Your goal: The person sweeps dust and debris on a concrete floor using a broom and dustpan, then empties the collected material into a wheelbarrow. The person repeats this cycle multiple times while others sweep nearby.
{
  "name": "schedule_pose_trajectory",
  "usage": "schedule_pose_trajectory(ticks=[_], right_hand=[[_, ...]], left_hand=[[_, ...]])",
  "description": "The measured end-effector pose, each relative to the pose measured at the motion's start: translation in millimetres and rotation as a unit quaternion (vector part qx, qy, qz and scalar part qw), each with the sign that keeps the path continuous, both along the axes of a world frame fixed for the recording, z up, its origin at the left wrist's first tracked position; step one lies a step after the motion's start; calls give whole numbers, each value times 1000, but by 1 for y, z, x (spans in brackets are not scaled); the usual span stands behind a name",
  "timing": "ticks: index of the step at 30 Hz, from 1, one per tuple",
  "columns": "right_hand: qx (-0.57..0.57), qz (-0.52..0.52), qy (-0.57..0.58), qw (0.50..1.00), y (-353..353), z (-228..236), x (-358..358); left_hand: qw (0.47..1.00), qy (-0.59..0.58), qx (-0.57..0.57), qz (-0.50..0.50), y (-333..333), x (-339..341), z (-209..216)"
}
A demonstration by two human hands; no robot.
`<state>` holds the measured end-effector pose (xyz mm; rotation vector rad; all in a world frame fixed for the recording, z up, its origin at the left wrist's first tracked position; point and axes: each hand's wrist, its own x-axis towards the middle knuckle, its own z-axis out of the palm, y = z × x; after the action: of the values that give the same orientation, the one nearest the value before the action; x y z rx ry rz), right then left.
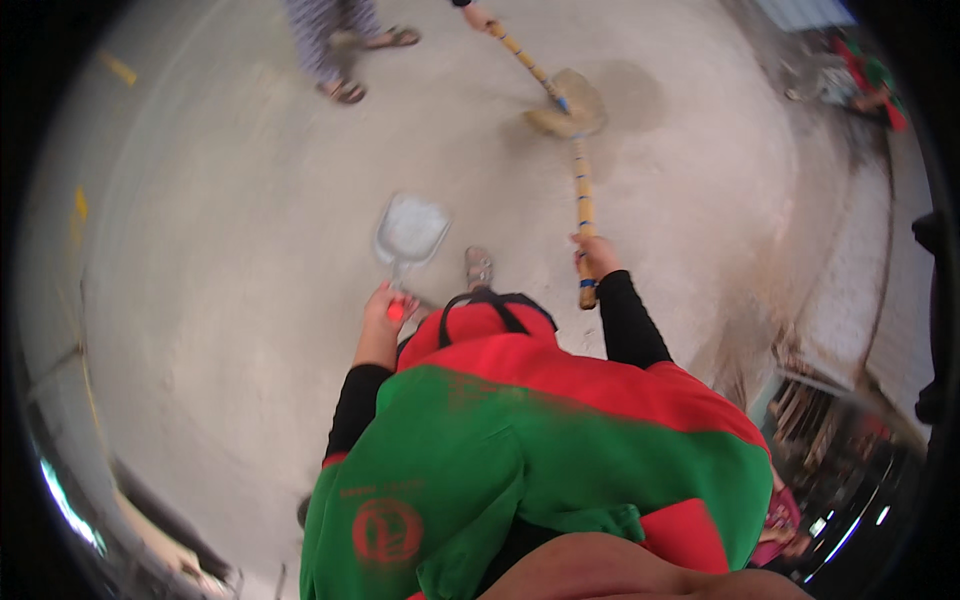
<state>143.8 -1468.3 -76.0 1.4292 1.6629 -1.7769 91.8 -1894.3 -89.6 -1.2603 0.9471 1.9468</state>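
My left hand (381, 310) is closed around the red-ended handle of a grey dustpan (412, 228), which is held out low ahead of me. In my right hand (599, 257) is the lower part of a bamboo broom handle (584, 190) with dark and blue bands. It points away from me toward pale, fan-shaped bristles (580, 105). A co-worker's hand (477, 17) grips a second banded broom (524, 62) from the far side. The two brooms meet at the bristles, and I cannot tell where one head ends and the other begins.
The co-worker's sandalled feet (345, 92) stand at the far left on the pale concrete floor (240, 250). My own sandal (479, 266) shows between my hands. Another person (870, 90) is at the far right, near a low wall (850, 260). Piled clutter (805, 420) lies at the right.
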Motion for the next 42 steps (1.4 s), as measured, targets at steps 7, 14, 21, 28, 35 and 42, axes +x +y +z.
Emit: schedule_pose_trajectory(ticks=[7, 14, 21, 28, 35, 42], right_hand=[[-38, -56, 11, 998, -1, 19, -4], [-13, -17, 9, 1000, 5, 22, -10], [6, 57, -64, 996, 27, 4, -29], [-25, 223, -119, 967, 4, -46, -64], [123, 540, -112, 825, -79, -41, -9], [120, 626, -155, 754, -99, 11, 41]], left_hand=[[995, -63, -72, -27, -3, 13, -2], [996, -52, -72, -27, -14, 21, 2], [995, -51, -86, -17, 7, 35, 19], [994, -41, -98, -10, 26, 59, 57], [995, -34, -92, -23, 44, 52, 57], [998, -49, -27, 12, 40, 40, 50]])
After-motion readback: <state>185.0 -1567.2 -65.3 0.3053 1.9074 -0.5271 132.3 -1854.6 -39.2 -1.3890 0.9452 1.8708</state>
